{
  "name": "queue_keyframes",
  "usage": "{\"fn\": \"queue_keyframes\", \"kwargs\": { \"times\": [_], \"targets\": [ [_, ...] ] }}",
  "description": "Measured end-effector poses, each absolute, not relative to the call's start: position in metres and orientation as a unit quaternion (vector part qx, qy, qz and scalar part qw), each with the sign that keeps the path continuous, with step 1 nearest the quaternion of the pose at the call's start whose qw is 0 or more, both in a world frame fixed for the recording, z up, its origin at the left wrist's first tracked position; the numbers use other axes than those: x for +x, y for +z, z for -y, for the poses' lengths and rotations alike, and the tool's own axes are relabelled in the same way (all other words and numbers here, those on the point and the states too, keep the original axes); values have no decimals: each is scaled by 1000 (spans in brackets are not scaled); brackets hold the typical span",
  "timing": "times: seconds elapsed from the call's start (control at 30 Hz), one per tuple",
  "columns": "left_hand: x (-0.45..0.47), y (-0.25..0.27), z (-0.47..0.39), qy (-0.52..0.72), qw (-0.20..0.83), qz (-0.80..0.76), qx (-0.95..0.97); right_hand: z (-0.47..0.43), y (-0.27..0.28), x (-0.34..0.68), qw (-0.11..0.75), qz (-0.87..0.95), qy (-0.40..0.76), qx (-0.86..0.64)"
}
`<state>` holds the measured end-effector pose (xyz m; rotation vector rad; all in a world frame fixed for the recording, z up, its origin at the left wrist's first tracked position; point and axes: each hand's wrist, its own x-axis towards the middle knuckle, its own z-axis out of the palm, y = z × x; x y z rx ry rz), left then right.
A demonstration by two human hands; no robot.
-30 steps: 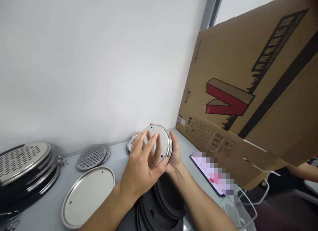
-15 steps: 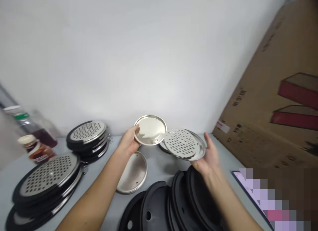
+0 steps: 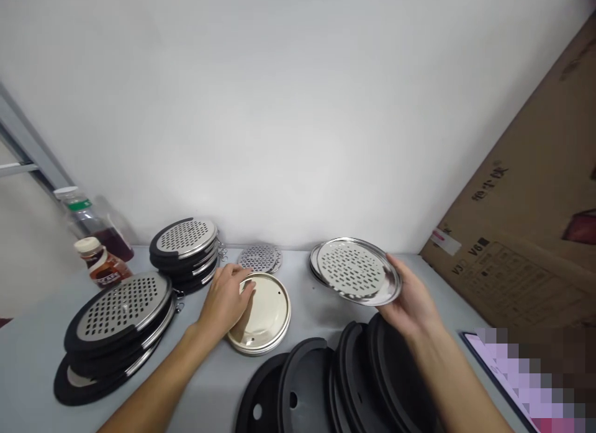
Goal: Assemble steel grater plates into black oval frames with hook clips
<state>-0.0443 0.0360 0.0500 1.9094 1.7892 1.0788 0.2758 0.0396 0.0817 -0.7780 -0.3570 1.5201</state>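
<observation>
Beyond the covers, we find the right hand gripping a tray bearing a perforated disc; the left hand touches a lid, whether gripping we cannot tell.

The metal plate partly hides the right hand.

On the large brown cardboard box at the right, one can read "V3" with an outlined square after it, and "V6" with a filled dark square. Higher on the same side stand three dark Chinese characters with a small round mark; they are too blurred for a sure reading. Below the model marks is a printed grid, its text too small to read. The brown plastic jar with cream-coloured lid bears white letters, of which "CAFE" is legible.
</observation>
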Motion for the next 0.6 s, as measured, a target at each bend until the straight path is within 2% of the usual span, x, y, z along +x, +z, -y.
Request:
{"fn": "queue_keyframes", "kwargs": {
  "times": [0.13,0.27,0.37,0.43,0.53,0.6],
  "targets": [
    [12,83,-21,378,79,-531,755,-30,88,263,652,187,632,-375],
    [78,112,-6,355,86,-443,819,-16,94,252,649,237,612,-385],
    [98,114,-10,364,91,-417,828,-14,92,254,630,272,606,-402],
    [91,111,-21,408,144,-410,803,-22,88,259,621,292,591,-424],
    [58,109,-46,515,288,-454,668,-48,79,268,617,317,555,-460],
    [31,107,-69,549,336,-486,591,-70,73,277,604,356,513,-494]
  ]
}}
